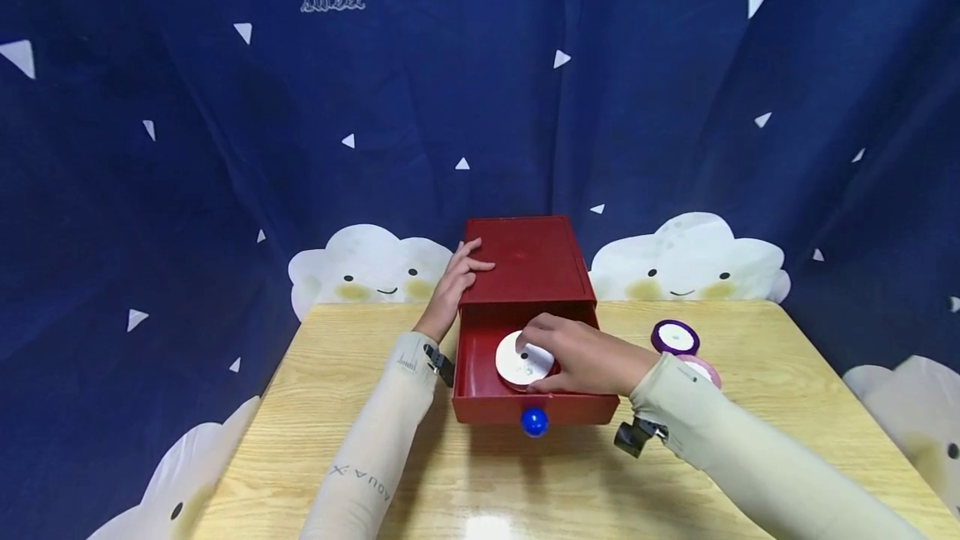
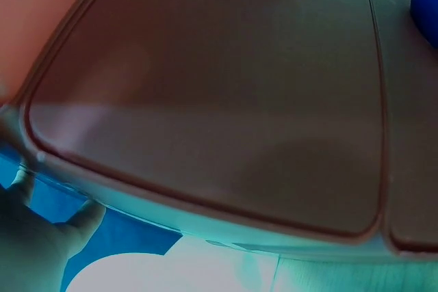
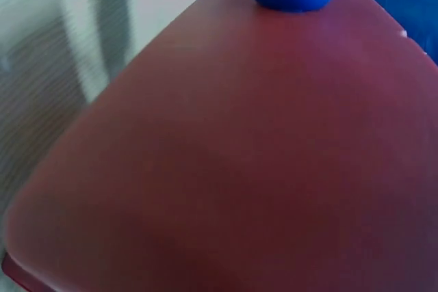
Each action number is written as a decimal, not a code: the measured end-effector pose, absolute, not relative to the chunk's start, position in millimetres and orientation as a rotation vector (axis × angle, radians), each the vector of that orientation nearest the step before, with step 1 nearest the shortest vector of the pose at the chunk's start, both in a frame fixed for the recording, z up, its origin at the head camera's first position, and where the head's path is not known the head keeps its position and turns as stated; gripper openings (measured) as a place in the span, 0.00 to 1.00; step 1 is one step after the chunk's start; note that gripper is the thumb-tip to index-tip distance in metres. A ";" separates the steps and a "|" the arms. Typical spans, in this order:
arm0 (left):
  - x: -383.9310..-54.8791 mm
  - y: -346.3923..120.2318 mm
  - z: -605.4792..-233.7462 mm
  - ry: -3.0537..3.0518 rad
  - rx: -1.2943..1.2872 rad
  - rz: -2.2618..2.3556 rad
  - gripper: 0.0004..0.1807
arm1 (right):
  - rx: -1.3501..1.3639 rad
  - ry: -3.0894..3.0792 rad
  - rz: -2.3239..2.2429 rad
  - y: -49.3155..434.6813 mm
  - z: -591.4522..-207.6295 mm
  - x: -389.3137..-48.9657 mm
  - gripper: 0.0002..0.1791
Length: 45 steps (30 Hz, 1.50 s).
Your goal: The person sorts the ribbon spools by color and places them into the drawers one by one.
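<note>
A red box [image 1: 525, 261] stands on the table with its drawer [image 1: 476, 410] pulled out toward me. A round ribbon spool [image 1: 510, 365] with a white face and a dark center hole sits inside the drawer. My right hand [image 1: 581, 357] reaches in from the right and holds that spool, fingers over the face and thumb at the near edge. My left hand [image 1: 450, 286] rests on the box's left side, its fingers spread over the top edge. A blue ball knob [image 1: 534, 422] is on the drawer front, which fills the right wrist view; the right hand's fingers are hidden there.
To the right of the box lie a purple ribbon spool [image 1: 675, 337] and a pink one [image 1: 702, 370], partly covered by the right sleeve. The wooden table [image 1: 330, 382] ends at a dark blue curtain [image 1: 420, 90] with clouds and triangles.
</note>
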<state>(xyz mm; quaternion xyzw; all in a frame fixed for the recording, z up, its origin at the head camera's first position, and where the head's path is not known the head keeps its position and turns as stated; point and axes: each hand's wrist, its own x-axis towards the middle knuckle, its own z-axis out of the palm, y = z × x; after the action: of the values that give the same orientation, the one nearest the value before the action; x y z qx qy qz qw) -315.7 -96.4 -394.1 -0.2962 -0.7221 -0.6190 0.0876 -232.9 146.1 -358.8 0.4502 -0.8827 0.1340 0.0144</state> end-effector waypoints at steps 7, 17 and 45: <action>-311.8 -98.5 -398.4 -2.151 -0.871 -1.842 0.20 | 1.442 -2.753 0.336 143.1 -361.3 -231.2 0.28; -317.2 -95.5 -394.3 -2.145 -0.891 -1.809 0.20 | 1.393 -2.684 0.388 152.3 -352.4 -232.4 0.23; -319.1 -95.6 -393.8 -2.132 -0.876 -1.808 0.20 | 1.269 -2.237 0.682 160.8 -329.7 -138.8 0.13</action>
<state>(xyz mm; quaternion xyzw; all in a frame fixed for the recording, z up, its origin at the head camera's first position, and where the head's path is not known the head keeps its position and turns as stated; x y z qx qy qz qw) -319.1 -95.6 -393.8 -0.2972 -0.7238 -0.6137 0.1059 -138.8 160.8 -329.7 0.4633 -0.8165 0.2489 0.2382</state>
